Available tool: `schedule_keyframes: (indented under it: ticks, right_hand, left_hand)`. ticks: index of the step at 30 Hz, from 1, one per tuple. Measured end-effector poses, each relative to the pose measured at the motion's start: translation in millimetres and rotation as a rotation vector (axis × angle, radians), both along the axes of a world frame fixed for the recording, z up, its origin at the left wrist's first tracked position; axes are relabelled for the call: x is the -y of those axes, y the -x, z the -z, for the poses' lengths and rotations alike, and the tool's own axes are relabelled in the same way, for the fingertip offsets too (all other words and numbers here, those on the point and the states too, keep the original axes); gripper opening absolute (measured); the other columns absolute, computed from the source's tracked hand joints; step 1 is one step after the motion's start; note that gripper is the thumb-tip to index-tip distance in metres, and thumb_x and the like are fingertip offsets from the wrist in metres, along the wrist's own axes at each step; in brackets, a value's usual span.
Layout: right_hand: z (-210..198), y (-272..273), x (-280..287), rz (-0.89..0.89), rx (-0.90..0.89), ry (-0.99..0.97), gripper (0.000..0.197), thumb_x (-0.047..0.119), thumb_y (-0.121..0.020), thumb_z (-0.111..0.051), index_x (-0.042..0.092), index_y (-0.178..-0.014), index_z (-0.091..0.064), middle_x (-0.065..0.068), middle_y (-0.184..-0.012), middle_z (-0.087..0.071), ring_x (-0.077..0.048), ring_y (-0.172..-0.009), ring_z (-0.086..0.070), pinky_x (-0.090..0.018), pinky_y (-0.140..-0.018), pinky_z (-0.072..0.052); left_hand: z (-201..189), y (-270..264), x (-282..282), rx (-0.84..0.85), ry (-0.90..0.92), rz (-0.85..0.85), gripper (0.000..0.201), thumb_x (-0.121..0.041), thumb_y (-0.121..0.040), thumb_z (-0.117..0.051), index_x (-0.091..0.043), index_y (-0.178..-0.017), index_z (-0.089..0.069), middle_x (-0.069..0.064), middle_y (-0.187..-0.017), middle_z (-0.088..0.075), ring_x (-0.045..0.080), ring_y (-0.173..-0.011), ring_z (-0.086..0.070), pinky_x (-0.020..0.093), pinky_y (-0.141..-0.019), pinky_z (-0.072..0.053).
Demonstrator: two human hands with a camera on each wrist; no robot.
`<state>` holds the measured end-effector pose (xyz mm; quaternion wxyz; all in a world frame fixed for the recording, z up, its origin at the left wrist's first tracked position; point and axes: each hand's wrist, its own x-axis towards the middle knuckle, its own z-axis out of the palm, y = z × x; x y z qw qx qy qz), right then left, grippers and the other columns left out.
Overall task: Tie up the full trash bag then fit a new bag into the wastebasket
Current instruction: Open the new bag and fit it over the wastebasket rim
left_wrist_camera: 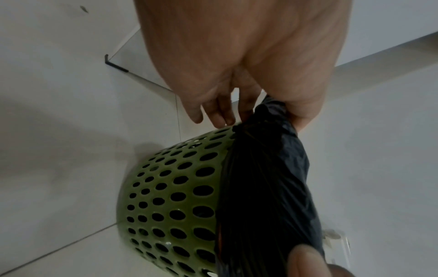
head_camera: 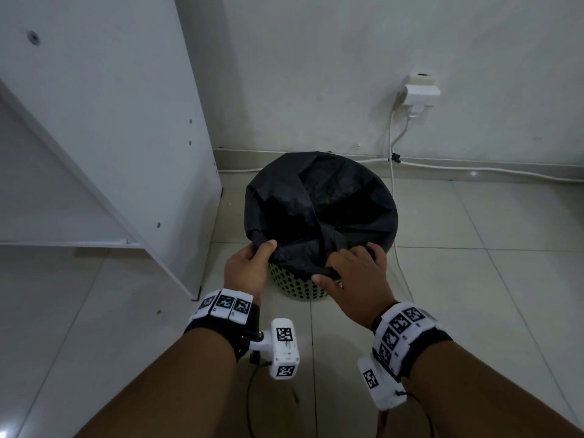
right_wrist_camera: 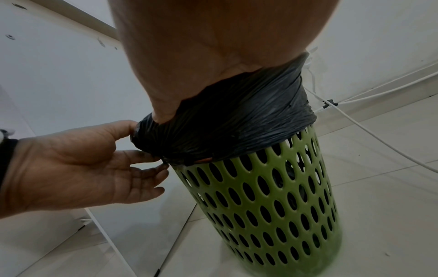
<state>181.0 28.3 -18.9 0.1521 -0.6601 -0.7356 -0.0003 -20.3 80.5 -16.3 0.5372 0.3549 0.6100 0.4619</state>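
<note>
In the middle of the head view, a green perforated wastebasket point(head_camera: 297, 287) stands on the pale tiled floor point(head_camera: 474, 279), just in front of the wall. A black trash bag point(head_camera: 319, 203) lines it, the bag's edge folded out over the rim so that only the lower near part of the basket wall shows. Both hands sit at the near rim, in the lower centre of the frame.

The left hand point(head_camera: 245, 268) is at the rim's near-left side. Its thumb lies on top of the bag's edge and its fingers reach under the folded plastic, pinching a bunched piece of it; the left wrist view shows that gathered fold pressed between thumb and fingers, right above the basket's holes.

The right hand point(head_camera: 357, 276) is at the near-right side, close to the left hand but apart from it. Its fingers are curled over the bag's edge and its thumb is tucked below the fold, so it grips the plastic at the rim.

A white cabinet panel point(head_camera: 126, 121) fills the left of the frame. At the upper right, a white wall plug point(head_camera: 422, 91) sends a white cable point(head_camera: 393, 184) down to the floor beside the basket.
</note>
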Motion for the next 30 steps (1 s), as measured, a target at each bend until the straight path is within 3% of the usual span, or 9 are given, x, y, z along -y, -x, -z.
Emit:
schedule_keyframes:
  ticks: [4, 6, 8, 13, 19, 21, 24, 27, 30]
  right_hand:
    - [-0.5, 0.3, 0.3, -0.005, 0.002, -0.016, 0.041, 0.066, -0.088, -0.040, 0.029, -0.079, -0.055, 0.011, -0.076, -0.055, -0.019, -0.087, -0.055, -0.047, -0.106, -0.027]
    - [0.6, 1.5, 0.2, 0.000, 0.000, -0.021, 0.041, 0.065, -0.089, -0.040, 0.029, -0.079, -0.055, 0.011, -0.076, -0.054, -0.020, -0.087, -0.055, -0.047, -0.106, -0.027]
    - [1.2, 2.0, 0.1, 0.006, 0.000, -0.034, 0.040, 0.065, -0.089, -0.040, 0.029, -0.078, -0.055, 0.010, -0.075, -0.054, -0.020, -0.086, -0.055, -0.046, -0.105, -0.026]
    - [1.0, 0.8, -0.5, -0.001, 0.009, -0.043, 0.039, 0.064, -0.089, -0.040, 0.029, -0.078, -0.053, 0.010, -0.075, -0.054, -0.019, -0.085, -0.055, -0.043, -0.104, -0.023]
    - [1.5, 1.4, -0.3, 0.009, -0.013, -0.031, 0.038, 0.064, -0.088, -0.040, 0.029, -0.078, -0.053, 0.011, -0.075, -0.053, -0.019, -0.086, -0.055, -0.043, -0.105, -0.023]
    - [0.3, 1.6, -0.4, 0.014, -0.015, -0.013, 0.039, 0.065, -0.088, -0.039, 0.030, -0.079, -0.054, 0.012, -0.076, -0.054, -0.019, -0.088, -0.055, -0.043, -0.105, -0.022]
    - [-1.3, 2.5, -0.3, 0.021, -0.006, 0.019, 0.040, 0.066, -0.088, -0.038, 0.030, -0.080, -0.054, 0.012, -0.078, -0.056, -0.019, -0.089, -0.054, -0.043, -0.106, -0.022]
    - [-3.5, 4.0, 1.2, 0.015, -0.004, 0.038, 0.042, 0.066, -0.089, -0.036, 0.030, -0.081, -0.055, 0.010, -0.079, -0.056, -0.020, -0.089, -0.054, -0.043, -0.106, -0.022]
    - [-4.1, 4.9, 2.6, 0.013, -0.017, 0.040, 0.043, 0.066, -0.089, -0.035, 0.028, -0.082, -0.055, 0.010, -0.079, -0.055, -0.021, -0.088, -0.055, -0.044, -0.105, -0.023]
  left_hand:
    - [-5.3, 1.2, -3.3, -0.112, 0.024, 0.045, 0.034, -0.036, -0.087, -0.067, -0.013, -0.062, -0.065, -0.011, -0.045, -0.057, 0.019, -0.060, -0.053, 0.031, -0.059, -0.037]
    - [-6.6, 0.8, -4.3, -0.096, 0.014, 0.040, 0.038, -0.038, -0.086, -0.067, -0.003, -0.071, -0.069, 0.003, -0.063, -0.070, 0.029, -0.072, -0.063, 0.034, -0.066, -0.043]
    - [-6.3, -2.2, -3.3, -0.080, 0.008, 0.010, 0.034, -0.040, -0.085, -0.068, -0.007, -0.076, -0.073, 0.015, -0.084, -0.074, 0.031, -0.086, -0.067, 0.040, -0.078, -0.051]
    - [1.4, -10.5, -1.3, -0.010, -0.029, -0.060, 0.015, -0.032, -0.084, -0.072, -0.039, -0.071, -0.075, -0.011, -0.081, -0.077, 0.012, -0.086, -0.071, 0.038, -0.086, -0.055]
    - [1.5, -10.3, -1.8, 0.045, -0.049, -0.031, 0.009, -0.038, -0.077, -0.072, -0.042, -0.085, -0.076, -0.011, -0.096, -0.078, 0.009, -0.096, -0.072, 0.034, -0.094, -0.054]
    - [1.9, -10.3, -4.7, 0.061, 0.004, -0.037, 0.018, -0.038, -0.075, -0.073, -0.035, -0.093, -0.076, -0.010, -0.096, -0.078, 0.011, -0.096, -0.072, 0.035, -0.094, -0.054]
    - [5.5, -8.9, -9.0, 0.081, 0.161, -0.121, 0.065, -0.052, -0.062, -0.081, -0.015, -0.114, -0.071, 0.000, -0.102, -0.077, 0.017, -0.097, -0.072, 0.037, -0.094, -0.055]
    - [7.2, -8.0, -10.5, 0.127, 0.252, -0.116, 0.052, -0.053, -0.054, -0.082, -0.008, -0.078, -0.074, 0.009, -0.088, -0.077, 0.026, -0.092, -0.072, 0.039, -0.088, -0.056]
    - [2.7, -7.8, -13.8, 0.232, 0.315, -0.096, 0.034, -0.037, -0.060, -0.085, -0.010, -0.077, -0.071, 0.007, -0.091, -0.077, 0.024, -0.093, -0.071, 0.036, -0.082, -0.057]
